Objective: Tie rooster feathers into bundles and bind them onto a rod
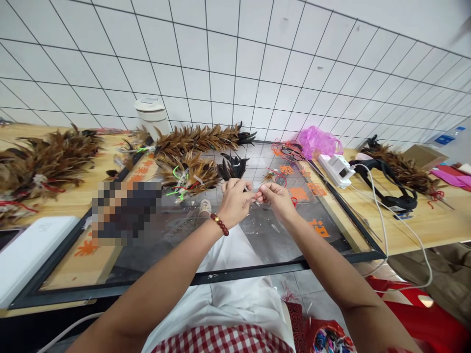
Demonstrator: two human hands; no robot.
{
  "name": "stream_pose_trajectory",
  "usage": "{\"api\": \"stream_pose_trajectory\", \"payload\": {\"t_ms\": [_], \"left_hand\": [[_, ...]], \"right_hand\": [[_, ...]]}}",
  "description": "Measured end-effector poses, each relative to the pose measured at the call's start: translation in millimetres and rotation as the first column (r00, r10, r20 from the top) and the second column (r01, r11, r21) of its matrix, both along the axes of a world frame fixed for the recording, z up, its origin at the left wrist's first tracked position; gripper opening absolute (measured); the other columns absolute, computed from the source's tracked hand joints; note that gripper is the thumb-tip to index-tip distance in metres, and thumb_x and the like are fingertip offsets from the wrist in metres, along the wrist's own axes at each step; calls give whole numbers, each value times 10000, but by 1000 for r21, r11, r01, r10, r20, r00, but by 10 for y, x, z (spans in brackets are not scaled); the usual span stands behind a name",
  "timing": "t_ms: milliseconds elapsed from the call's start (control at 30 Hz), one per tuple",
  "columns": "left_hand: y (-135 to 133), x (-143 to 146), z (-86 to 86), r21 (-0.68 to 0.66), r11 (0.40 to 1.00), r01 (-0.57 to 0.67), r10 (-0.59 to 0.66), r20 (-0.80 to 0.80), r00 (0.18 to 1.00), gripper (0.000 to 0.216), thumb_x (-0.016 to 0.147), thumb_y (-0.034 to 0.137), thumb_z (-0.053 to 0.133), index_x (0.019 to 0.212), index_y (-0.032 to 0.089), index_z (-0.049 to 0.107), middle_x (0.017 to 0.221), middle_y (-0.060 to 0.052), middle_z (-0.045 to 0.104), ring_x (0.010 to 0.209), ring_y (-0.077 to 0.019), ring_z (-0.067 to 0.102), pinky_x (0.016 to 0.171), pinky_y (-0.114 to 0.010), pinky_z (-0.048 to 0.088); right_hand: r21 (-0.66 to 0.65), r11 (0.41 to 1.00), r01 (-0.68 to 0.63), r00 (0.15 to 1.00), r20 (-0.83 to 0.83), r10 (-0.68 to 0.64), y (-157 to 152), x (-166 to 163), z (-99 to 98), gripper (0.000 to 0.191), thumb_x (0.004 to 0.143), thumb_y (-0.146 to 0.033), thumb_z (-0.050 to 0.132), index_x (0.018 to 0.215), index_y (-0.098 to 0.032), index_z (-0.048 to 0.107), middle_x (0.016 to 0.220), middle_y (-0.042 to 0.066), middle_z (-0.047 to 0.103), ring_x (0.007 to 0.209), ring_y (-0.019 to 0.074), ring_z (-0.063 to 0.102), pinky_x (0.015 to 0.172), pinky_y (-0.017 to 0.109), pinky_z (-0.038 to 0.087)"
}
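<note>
Black feathers (233, 167) in a small bunch sit right at the far side of the left hand (235, 200), over the middle of the glass — can't tell if the fingers actually have hold of the stems. That hand is curled in, fingertips drawn together, with a dark red bead bracelet (221, 225) on its wrist. Right hand (275, 198) is just beside it, thumb and forefinger pinched close; whatever's between the fingertips is too small to make out.

Just left of the black bunch there's a brown feather pile (196, 171) with bright green and red ties in it, and behind that a long feather garland (198, 138) running toward a white lidded container (151, 117). Toward the back right: glasses (293, 153), some red string, and a crumpled pink plastic bag (317, 141).

All this is around a black-framed glass panel (253, 271) with orange lettering, set into a wooden table (419, 233). Further out on the right — a white power strip (336, 170), a black headset (390, 196), another brown feather bundle (408, 169) and a cardboard box (424, 158). Far left has more feathers (55, 152) and a flat white box (39, 252).
</note>
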State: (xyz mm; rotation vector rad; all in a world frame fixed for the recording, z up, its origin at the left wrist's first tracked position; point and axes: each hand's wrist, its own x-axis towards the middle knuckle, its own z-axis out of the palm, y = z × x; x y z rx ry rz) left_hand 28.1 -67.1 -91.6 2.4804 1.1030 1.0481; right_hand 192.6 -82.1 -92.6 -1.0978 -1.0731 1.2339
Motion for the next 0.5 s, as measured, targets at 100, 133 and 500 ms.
{"api": "stream_pose_trajectory", "payload": {"t_ms": [100,133,500], "left_hand": [[30,-3,-41,-64,992,104,-104,18,994,210,843,152,491,812,180,697,987,-81,582,914,-185,516,827,-343,410],[39,1,-51,-94,989,113,-111,22,994,199,835,145,492,790,174,684,959,-75,579,887,-176,524,811,-328,420],[124,62,-145,-502,848,172,-25,287,958,192,779,193,562,604,153,630,788,-33,618,785,-141,590,790,-283,453]], "right_hand": [[24,1000,5,999,49,-6,6,-13,-32,361,652,-511,743,718,-185,603,648,-2,636,566,105,558,582,250,471],[53,999,6,996,89,-11,10,-16,-48,352,662,-509,736,719,-185,610,654,-1,636,574,106,553,589,252,468],[221,975,-15,949,310,-55,49,7,-112,260,725,-432,700,707,-179,643,651,-8,589,628,120,522,645,275,432]]}}
